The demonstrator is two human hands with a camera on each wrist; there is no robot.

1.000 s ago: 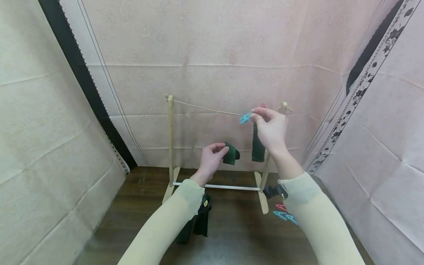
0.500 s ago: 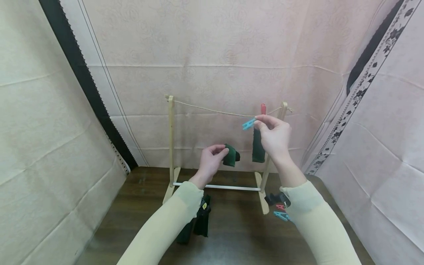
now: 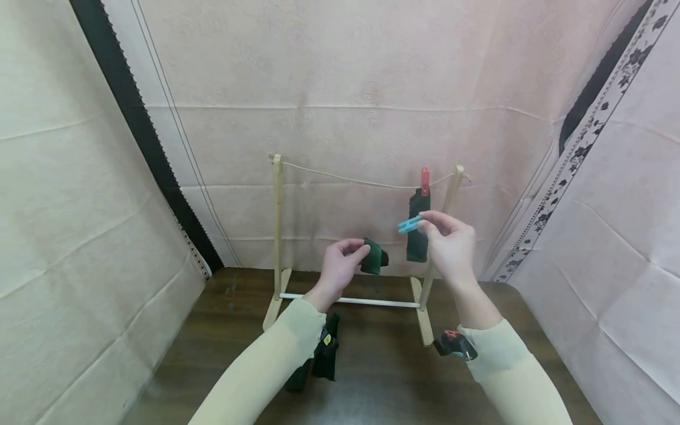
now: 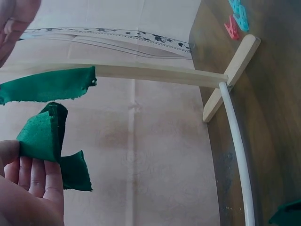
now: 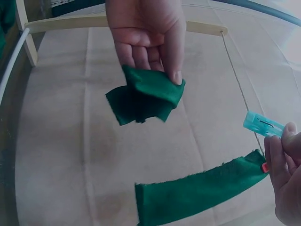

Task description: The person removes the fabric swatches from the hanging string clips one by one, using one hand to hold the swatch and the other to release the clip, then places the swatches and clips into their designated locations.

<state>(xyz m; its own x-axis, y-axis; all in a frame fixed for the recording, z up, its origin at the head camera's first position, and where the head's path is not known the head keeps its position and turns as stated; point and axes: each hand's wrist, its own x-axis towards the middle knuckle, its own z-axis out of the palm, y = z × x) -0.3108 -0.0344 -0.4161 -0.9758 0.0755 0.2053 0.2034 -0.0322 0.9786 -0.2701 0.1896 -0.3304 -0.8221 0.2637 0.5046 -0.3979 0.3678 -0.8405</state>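
A folded piece of green cloth (image 3: 373, 257) is pinched between the thumb and fingers of my left hand (image 3: 340, 265), below the string (image 3: 345, 177) of a small wooden rack. Between thumb and fingertips my right hand (image 3: 451, 245) holds a blue clothespin (image 3: 409, 225), lower than the string and apart from it. Just behind that clothespin, a green cloth strip (image 3: 418, 242) hangs from the string by a red clothespin (image 3: 425, 181). The right wrist view shows the blue clothespin (image 5: 263, 124) in profile, near the string and the hanging strip (image 5: 202, 188).
Uprights (image 3: 278, 227) and a white bottom bar (image 3: 378, 302) frame the rack on the brown table (image 3: 382, 366). More dark green cloth (image 3: 325, 357) lies under my left forearm. Loose blue clothespins (image 4: 240, 18) and a red one (image 4: 231, 27) lie beyond the rack's right foot.
My right hand has moved down and slightly right with the blue clothespin, away from the string, uncovering the red clothespin. The left hand, still pinching its cloth, is slightly lower in view.
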